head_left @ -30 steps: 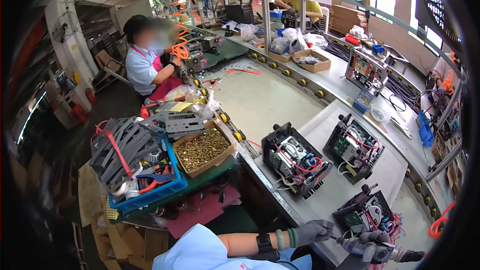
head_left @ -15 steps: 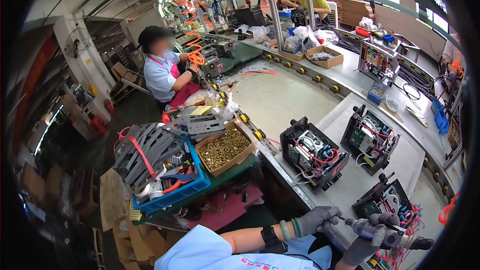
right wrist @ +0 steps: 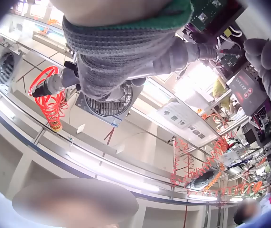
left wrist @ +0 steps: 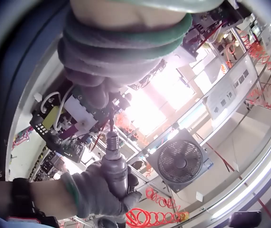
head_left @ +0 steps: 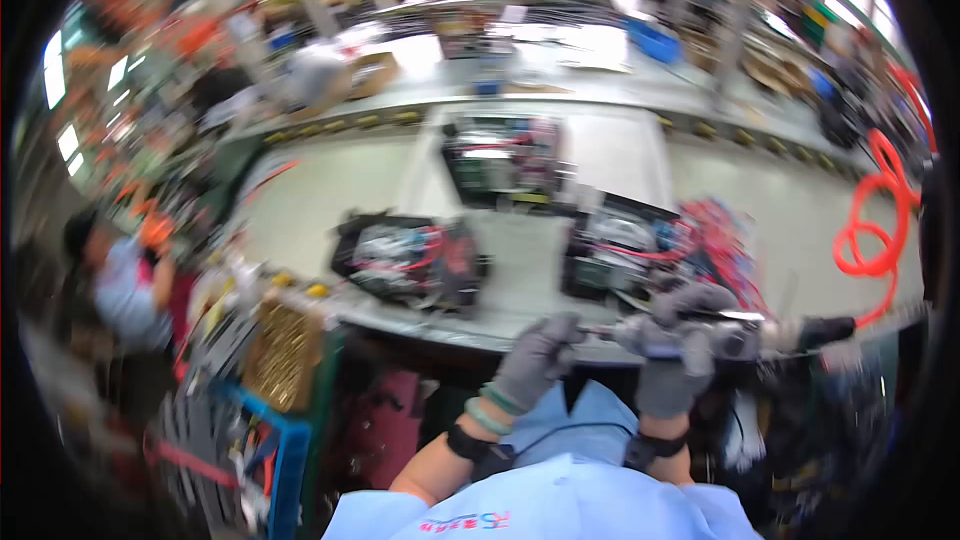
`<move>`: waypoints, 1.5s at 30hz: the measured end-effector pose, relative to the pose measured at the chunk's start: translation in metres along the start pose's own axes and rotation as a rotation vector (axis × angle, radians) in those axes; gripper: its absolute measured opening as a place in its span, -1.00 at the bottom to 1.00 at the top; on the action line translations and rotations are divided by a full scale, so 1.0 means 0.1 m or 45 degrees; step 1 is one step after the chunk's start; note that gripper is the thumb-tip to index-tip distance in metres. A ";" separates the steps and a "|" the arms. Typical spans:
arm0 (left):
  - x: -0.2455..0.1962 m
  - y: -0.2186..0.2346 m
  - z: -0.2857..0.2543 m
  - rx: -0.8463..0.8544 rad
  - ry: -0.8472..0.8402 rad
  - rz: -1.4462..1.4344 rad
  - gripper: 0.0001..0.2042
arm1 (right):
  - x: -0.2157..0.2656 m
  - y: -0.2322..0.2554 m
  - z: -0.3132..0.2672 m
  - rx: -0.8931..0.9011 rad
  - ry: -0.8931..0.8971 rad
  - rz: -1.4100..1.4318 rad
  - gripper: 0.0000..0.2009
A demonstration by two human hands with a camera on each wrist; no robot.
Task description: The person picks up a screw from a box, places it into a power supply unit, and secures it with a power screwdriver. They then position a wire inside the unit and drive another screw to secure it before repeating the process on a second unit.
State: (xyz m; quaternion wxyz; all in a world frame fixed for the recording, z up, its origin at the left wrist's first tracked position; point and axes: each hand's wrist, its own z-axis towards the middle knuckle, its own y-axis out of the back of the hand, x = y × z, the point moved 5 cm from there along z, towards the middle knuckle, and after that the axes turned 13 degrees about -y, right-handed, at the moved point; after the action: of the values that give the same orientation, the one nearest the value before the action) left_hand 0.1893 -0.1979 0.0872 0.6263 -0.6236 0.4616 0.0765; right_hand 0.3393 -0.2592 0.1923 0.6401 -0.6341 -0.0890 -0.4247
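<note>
Both hands wear grey gloves. In the head view the right hand (head_left: 680, 350) grips a grey power screwdriver (head_left: 735, 336) lying sideways, its tip pointing left. The left hand (head_left: 538, 360) has its fingers curled at that tip; the left wrist view shows the bit (left wrist: 111, 118) reaching the left fingertips, where any small part is hidden. The right wrist view has the right hand (right wrist: 126, 59) wrapped around the tool body. Just beyond the hands stands an open electronic unit (head_left: 620, 245) with red wires.
Two more open units stand on the bench, one at left (head_left: 410, 255) and one farther back (head_left: 505, 160). A box of brass screws (head_left: 285, 355) and a blue crate (head_left: 290, 480) are at lower left. An orange coiled hose (head_left: 865, 230) hangs at right.
The head view has swung to the right, so the bench units appear farther left and the screw box is lower left. The right hand still grips the screwdriver, with the left at its tip.
</note>
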 end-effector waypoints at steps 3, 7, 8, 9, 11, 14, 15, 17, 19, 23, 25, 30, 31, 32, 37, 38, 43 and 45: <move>0.11 -0.23 0.05 0.116 0.156 -0.044 -0.76 | 0.16 0.11 0.00 -0.066 0.359 -0.105 -0.58; 0.36 -0.44 0.20 0.241 0.279 -0.103 -0.73 | 0.38 0.22 -0.01 -0.313 0.447 -0.287 -0.58; 0.41 -0.48 0.24 0.235 0.310 -0.189 -0.71 | 0.43 0.23 0.01 -0.323 0.485 -0.283 -0.59; 0.45 -0.52 0.26 0.226 0.340 -0.273 -0.69 | 0.46 0.24 0.01 -0.333 0.523 -0.278 -0.59; 0.45 -0.60 0.30 0.220 0.376 -0.320 -0.69 | 0.47 0.26 0.06 -0.317 0.520 -0.261 -0.59; 0.46 -0.64 0.30 0.214 0.395 -0.386 -0.68 | 0.49 0.24 0.10 -0.241 0.565 -0.343 -0.59; 0.44 -0.65 0.30 0.235 0.390 -0.390 -0.68 | 0.49 0.23 0.11 -0.162 0.570 -0.323 -0.59; 0.42 -0.67 0.26 0.184 0.379 -0.426 -0.67 | 0.48 0.24 0.14 -0.076 0.556 -0.294 -0.58; 0.37 -0.65 0.27 0.138 0.335 -0.360 -0.68 | 0.46 0.14 0.19 0.154 0.556 -0.274 -0.59; 0.26 -0.60 0.31 0.022 0.298 -0.245 -0.68 | 0.42 0.02 0.23 0.257 0.597 -0.317 -0.58; 0.17 -0.65 0.33 0.051 0.257 -0.196 -0.68 | 0.42 0.00 0.23 0.242 0.616 -0.335 -0.58; 0.09 -0.68 0.40 0.066 0.273 -0.153 -0.68 | 0.46 0.01 0.25 0.164 0.674 -0.340 -0.61; 0.08 -0.69 0.41 0.094 0.298 -0.168 -0.67 | 0.46 -0.01 0.26 0.160 0.671 -0.340 -0.61; 0.08 -0.68 0.43 0.089 0.304 -0.168 -0.67 | 0.47 -0.01 0.26 0.140 0.657 -0.287 -0.61; -0.07 -0.75 0.37 0.114 0.043 0.306 -0.67 | 0.49 0.04 0.31 0.233 0.533 -0.135 -0.58; -0.04 -0.77 0.35 0.116 0.042 0.306 -0.67 | 0.48 0.02 0.29 0.200 0.503 -0.098 -0.57; -0.11 -0.79 0.35 -0.041 -0.212 0.427 -0.65 | 0.49 0.14 0.33 -0.229 0.614 -0.025 -0.54; -0.18 -0.78 0.38 0.073 -0.303 0.442 -0.62 | 0.52 0.15 0.34 -0.194 0.542 -0.056 -0.54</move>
State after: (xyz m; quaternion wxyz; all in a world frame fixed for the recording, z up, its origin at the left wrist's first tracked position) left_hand 0.2502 -0.1733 0.1470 0.6713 -0.5031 0.4869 0.2433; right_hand 0.3953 -0.2541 0.2212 0.5851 -0.5746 0.0667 -0.5683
